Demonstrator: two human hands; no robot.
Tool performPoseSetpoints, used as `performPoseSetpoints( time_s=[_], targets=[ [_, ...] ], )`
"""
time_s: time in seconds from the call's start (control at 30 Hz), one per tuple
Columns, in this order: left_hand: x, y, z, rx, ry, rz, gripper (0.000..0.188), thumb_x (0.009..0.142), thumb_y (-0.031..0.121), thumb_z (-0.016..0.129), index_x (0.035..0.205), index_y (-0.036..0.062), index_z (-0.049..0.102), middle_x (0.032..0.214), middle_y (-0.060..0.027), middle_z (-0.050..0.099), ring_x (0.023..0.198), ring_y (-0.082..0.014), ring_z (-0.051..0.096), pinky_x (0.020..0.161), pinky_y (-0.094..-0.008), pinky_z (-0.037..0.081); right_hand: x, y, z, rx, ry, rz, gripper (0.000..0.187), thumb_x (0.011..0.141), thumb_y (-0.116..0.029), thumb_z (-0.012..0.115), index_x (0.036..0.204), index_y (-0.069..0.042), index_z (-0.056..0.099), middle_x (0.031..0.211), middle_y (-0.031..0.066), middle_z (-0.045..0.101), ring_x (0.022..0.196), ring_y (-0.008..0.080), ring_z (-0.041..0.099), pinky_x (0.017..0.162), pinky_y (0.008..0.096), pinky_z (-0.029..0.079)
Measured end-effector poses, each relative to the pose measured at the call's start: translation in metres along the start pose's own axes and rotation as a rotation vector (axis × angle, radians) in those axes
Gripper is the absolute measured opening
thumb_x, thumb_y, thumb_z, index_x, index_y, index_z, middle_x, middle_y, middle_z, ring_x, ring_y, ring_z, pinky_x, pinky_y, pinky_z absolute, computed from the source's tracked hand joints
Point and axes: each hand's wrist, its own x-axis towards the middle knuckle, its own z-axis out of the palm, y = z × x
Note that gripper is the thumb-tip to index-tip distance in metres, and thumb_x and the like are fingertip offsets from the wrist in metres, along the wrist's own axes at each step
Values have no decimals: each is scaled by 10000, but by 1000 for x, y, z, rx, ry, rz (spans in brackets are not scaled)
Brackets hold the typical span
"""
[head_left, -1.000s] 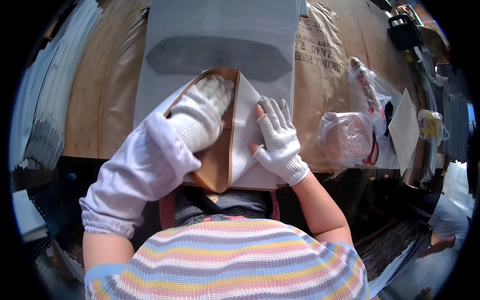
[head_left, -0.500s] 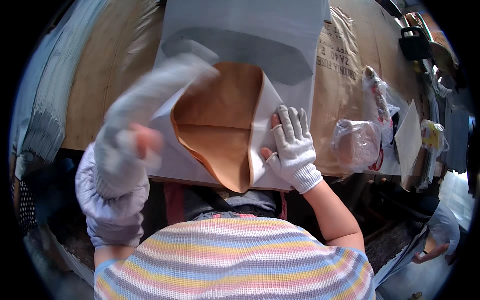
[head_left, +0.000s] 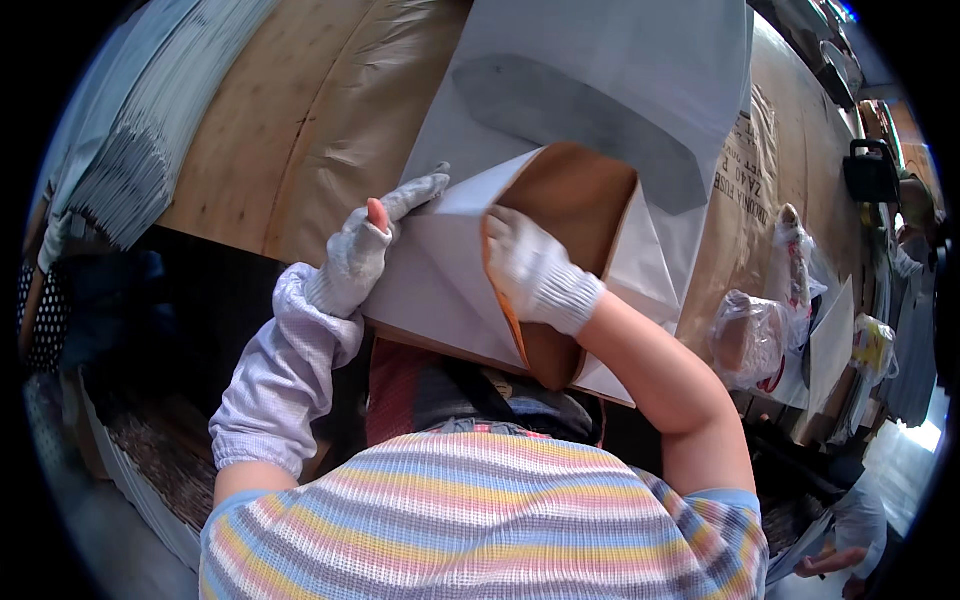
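A large paper bag [head_left: 440, 250], white outside and brown inside, lies on the bench with its near end spread into a wide opening [head_left: 585, 200]. My right hand [head_left: 545, 275], in a white knit glove, reaches across that opening. Its fingers are bent and closed at the left edge of the brown mouth, their tips partly hidden. Along the bag's left side rests my left hand [head_left: 365, 245], gloved with the thumb bare; its fingers are stretched out and the thumb stands apart. A grey sleeve cover [head_left: 290, 360] wraps the left forearm.
Under the bag lie further white sheets [head_left: 610, 40] with a grey patch. Stacked pale paper [head_left: 130, 160] stands at the far left. Toward the right are brown printed wrapping [head_left: 735, 190], a clear plastic bag [head_left: 745, 335] and a black box [head_left: 870, 170]. Another person's hand [head_left: 835, 562] shows at lower right.
My left hand has come down from a blurred swing onto the bag's left side. My right hand has moved from the bag's right flap to the left edge of its mouth. The view has shifted.
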Motion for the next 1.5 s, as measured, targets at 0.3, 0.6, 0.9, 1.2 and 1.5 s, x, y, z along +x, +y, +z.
performPoseSetpoints(
  time_s=[0.3,0.6,0.9,1.2,1.5],
  targets=[
    [0,-9,14,646,66,379,709,1046,548,483,1402,-59,567,1451,-233,577,1377,-402,530,1196,-464,367,20,-34,-26,646,-320,118,372,1031,-253,475,1328,-80,616,1315,128,639,1243,276,594,1053,369,473],
    [2,-6,18,884,-44,295,743,1027,513,511,1528,-29,427,1578,-246,423,1484,-431,374,1229,-480,291,0,-58,-77,-191,-397,55,318,939,-261,557,1139,-85,731,1114,162,722,1051,328,688,918,407,552],
    [8,-17,44,1335,-36,171,865,885,455,644,1571,17,352,1626,-239,339,1522,-412,291,1255,-497,205,-13,1,-96,-330,464,109,424,880,-281,683,1240,-59,651,1038,155,717,1059,344,668,912,436,532],
    [14,12,63,1414,-138,-88,967,752,475,763,1542,56,394,1619,-263,307,1535,-435,235,1248,-521,212,-21,50,-147,-199,575,275,401,895,-327,681,1227,-102,662,1205,145,702,1119,352,667,954,443,546],
    [92,7,89,1405,-291,35,1053,764,627,760,1544,37,368,1601,-268,285,1524,-434,209,1259,-529,149,-13,102,-178,-511,422,564,584,785,-475,808,1116,-32,620,1202,124,664,1156,330,623,988,452,501]
  ],
)
